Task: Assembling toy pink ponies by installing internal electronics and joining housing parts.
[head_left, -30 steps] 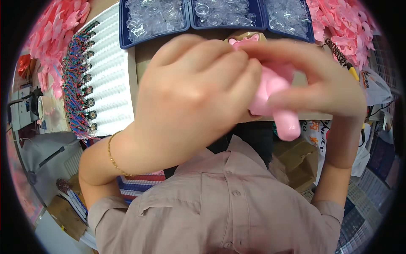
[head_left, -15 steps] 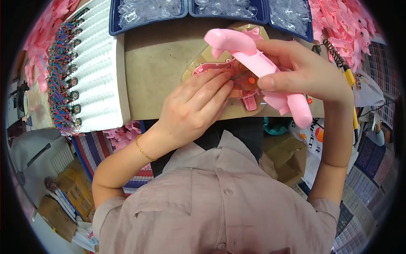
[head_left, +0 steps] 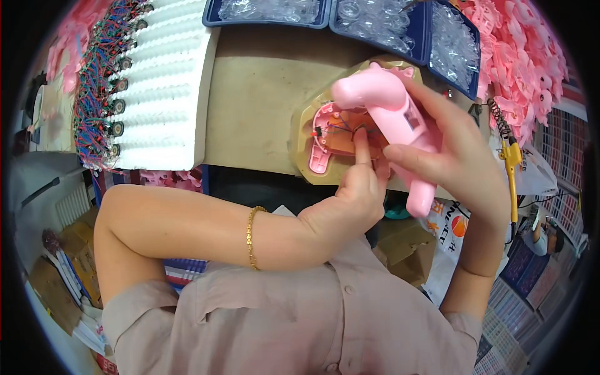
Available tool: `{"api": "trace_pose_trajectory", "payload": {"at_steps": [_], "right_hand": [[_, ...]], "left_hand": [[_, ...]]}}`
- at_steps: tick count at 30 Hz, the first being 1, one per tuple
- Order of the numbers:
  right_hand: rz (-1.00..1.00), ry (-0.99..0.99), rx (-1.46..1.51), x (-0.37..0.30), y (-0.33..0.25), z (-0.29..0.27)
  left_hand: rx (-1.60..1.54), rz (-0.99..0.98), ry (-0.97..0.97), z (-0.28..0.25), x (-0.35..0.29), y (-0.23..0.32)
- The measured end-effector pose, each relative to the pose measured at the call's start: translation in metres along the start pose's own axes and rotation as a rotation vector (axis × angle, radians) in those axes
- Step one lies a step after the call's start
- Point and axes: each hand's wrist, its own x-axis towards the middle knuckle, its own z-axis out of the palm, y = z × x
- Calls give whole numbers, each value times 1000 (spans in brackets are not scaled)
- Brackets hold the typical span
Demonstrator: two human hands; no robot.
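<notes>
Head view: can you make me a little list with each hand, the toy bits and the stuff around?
Left hand: one finger over the wires in the open shell; touch unclear
Right hand: holds a pink cover
Under shell: tan holder
Left: white foam tray
Far side: blue trays, clear parts inside
Right: pink pile, yellow tool

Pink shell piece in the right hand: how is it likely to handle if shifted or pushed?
The pink shell piece is probably stiff, since it spans beyond the right hand without visible sagging. Its shiny, rounded surface may be slightly slippery. The rectangular opening suggests a hollow part, perhaps light for its size.
</notes>
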Motion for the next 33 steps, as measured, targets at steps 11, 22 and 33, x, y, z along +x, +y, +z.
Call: {"api": "trace_pose_trajectory", "payload": {"at_steps": [11, 22, 33], "right_hand": [[-516, -157, -521, 27, 20, 11], [-410, -129, -603, 21, 19, 15], [-374, -117, -581, 21, 15, 21]], "left_hand": [[-1049, -624, 153, 21, -84, -24], [-779, -632, 342, 52, -71, -21], [-846, -643, 347, 51, -75, -23]]}}
